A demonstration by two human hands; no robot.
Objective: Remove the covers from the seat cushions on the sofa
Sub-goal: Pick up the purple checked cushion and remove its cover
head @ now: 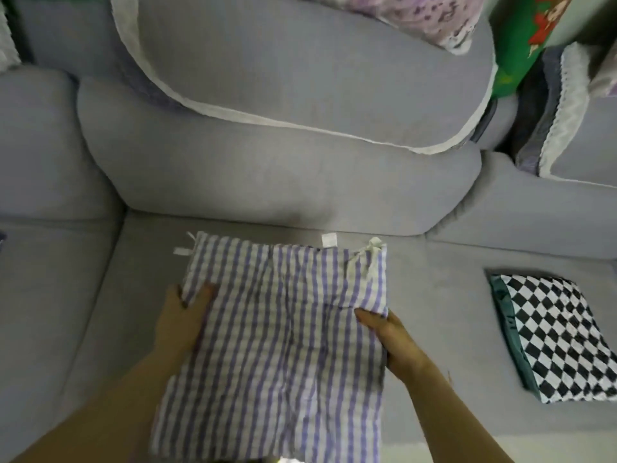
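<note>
A purple-and-white striped cushion cover (280, 339) lies flat on the grey sofa seat (110, 312), its far edge with white ties toward the backrest. My left hand (182, 315) grips the cover's left edge, fingers curled over the fabric. My right hand (387, 335) pinches the right edge, thumb on top. Both forearms reach in from the bottom of the view.
A black-and-white checkered cushion (561, 339) with a green edge lies on the seat to the right. Grey back cushions (267, 175) with white lace trim stand behind. A green patterned pillow (531, 38) and a purple floral pillow (430, 15) sit at the top.
</note>
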